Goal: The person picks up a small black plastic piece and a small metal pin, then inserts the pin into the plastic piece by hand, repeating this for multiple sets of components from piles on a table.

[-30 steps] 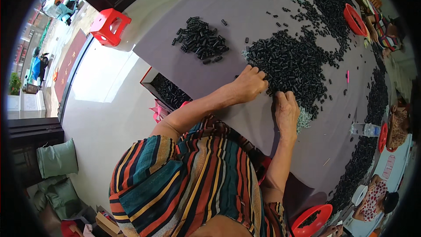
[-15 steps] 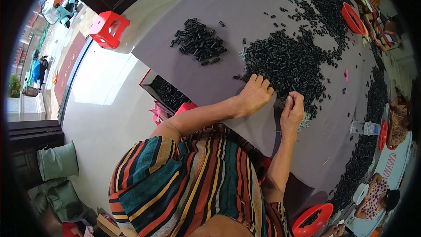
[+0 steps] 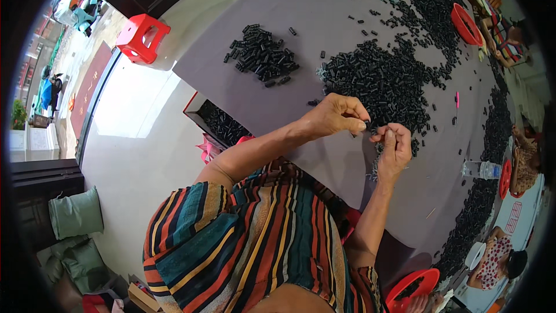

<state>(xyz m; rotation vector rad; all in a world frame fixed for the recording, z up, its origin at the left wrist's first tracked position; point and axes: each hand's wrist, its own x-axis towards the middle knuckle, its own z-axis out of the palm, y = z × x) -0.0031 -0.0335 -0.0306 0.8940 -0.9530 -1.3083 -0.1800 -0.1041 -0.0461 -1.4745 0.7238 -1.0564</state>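
Note:
Both of my hands are raised close together over the near edge of a large heap of small black cylindrical pieces [image 3: 376, 78]. Thumb and index finger of my left hand [image 3: 336, 117] pinch one small black cylindrical piece [image 3: 367, 124], its end showing at the fingertips. My right hand [image 3: 395, 146] is closed just to the right, thumb pressed against the fingers. Whatever it holds is too small to make out. Pale grey-green small bits [image 3: 375, 169] lie beside and below the right hand. A smaller pile of black pieces [image 3: 262, 57] sits apart on the left.
The grey-covered table [image 3: 324, 0] also carries a pink pen-like tool [image 3: 457, 103], a clear plastic bottle [image 3: 482, 169] and red basins [image 3: 467, 24]. An open box [image 3: 200, 107] of black pieces stands by the table's left edge. A red stool [image 3: 142, 37] is farther left. Other people sit at right.
My left hand has lifted from the heap's edge and turned, now showing a black piece in its pinch. My right hand has moved slightly right, and the two hands' fingertips are closer together.

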